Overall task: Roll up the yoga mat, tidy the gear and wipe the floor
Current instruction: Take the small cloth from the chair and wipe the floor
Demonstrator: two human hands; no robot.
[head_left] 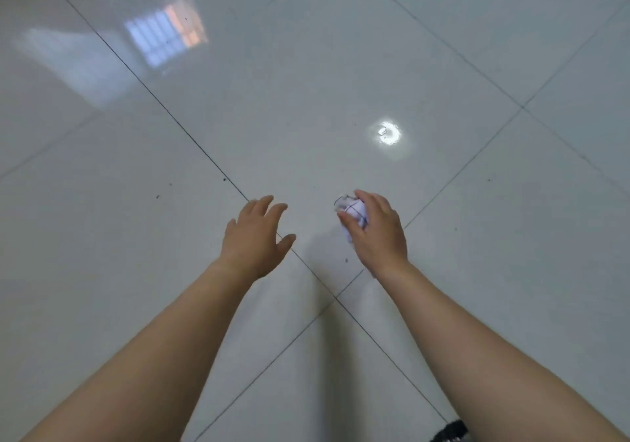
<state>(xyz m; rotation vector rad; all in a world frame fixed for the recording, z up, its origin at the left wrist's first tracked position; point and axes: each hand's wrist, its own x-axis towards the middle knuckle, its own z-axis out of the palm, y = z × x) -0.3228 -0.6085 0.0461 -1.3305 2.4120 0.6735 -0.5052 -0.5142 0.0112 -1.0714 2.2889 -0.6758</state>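
1. One dark scrap [450, 431] shows at the bottom edge, beside the right forearm [477, 339]; too little of it shows to name it.
2. Both bare arms reach forward over the floor [306, 83], which is glossy pale tile with thin dark joints.
3. Left hand [254, 237] is palm down, its fingers spread wide and straight, and it holds nothing.
4. Right hand [378, 233], near the left, curls its fingers round a crumpled white wad [353, 211] with dark lines on it. Cloth or paper, I cannot tell, nor whether it touches the tile.
5. Small dark specks [346, 260] lie near the hands, with others scattered further out.
6. Beyond the right hand sits a round lamp glare [388, 132].
7. Far left, a window reflection [163, 37] lies across the tiles.
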